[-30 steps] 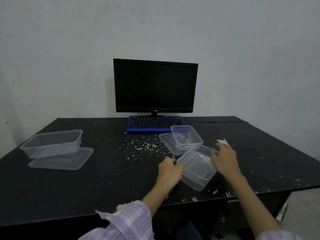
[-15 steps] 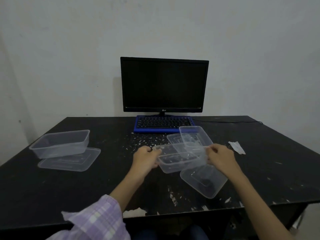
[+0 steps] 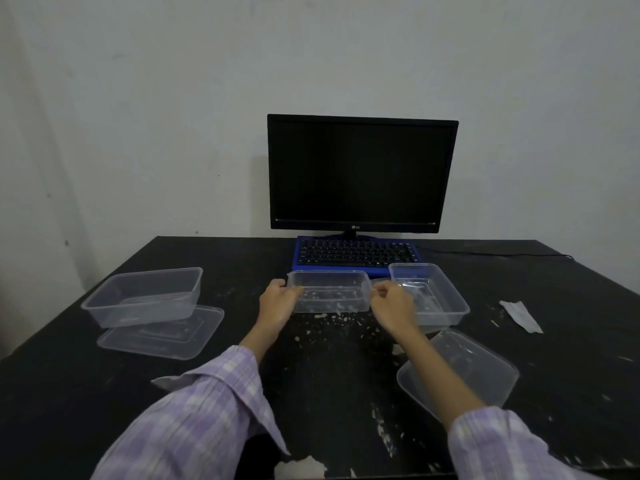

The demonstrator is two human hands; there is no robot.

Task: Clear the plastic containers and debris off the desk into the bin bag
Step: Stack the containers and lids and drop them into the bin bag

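Since half a second ago, both hands have carried the tub (image 3: 329,292) away from the lid (image 3: 460,370) toward the keyboard (image 3: 356,252). Left hand (image 3: 277,303) and right hand (image 3: 391,304) grip its two ends with curled fingers, over white debris (image 3: 332,318) on the desk (image 3: 69,375). Another tub (image 3: 431,294) sits just right; a third tub (image 3: 145,294) rests on a lid at far left.

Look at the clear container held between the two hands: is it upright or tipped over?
Upright. The container has its open rim on top and base below, gripped at each short end by the left hand and right hand.
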